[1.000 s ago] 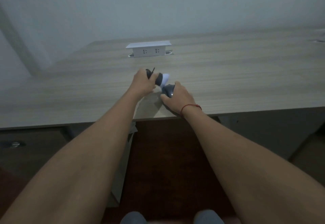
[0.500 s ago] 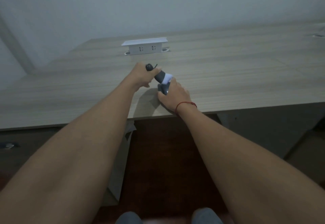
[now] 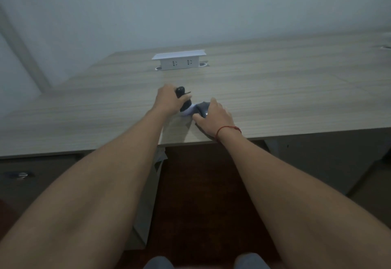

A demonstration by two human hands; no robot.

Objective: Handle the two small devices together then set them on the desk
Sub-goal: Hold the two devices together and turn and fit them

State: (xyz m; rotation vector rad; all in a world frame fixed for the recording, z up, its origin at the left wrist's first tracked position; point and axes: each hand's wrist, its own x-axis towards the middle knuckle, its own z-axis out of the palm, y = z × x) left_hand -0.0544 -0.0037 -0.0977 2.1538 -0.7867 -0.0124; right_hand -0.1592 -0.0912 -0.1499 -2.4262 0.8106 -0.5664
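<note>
While both bare forearms reach forward over the near edge of the desk (image 3: 275, 91), the two hands meet a little in from that edge, close to each other. The left hand (image 3: 168, 101) has its grip clenched around a dark device (image 3: 183, 97) — a black, rounded body that stands tilted, its upper end showing above the fingers and a thin dark strap or tab sticking out to the right of it. The lower end of this device is white and points down toward the desk surface, just beside the right hand. The right hand (image 3: 213, 118) lies palm down over a second device (image 3: 202, 108), dark grey and rounded, with a small bright spot on it; the thumb and the fingers are curled around its sides, so the grip is closed on it. This grey device seems to rest on the desk under the hand, and it touches, or nearly touches, the white end of the first one — I cannot tell which. A thin red string (image 3: 228, 130) goes around the right wrist. Farther back on the desk, well apart from the hands, a white socket box (image 3: 179, 61) stands with two outlets facing the person.
</note>
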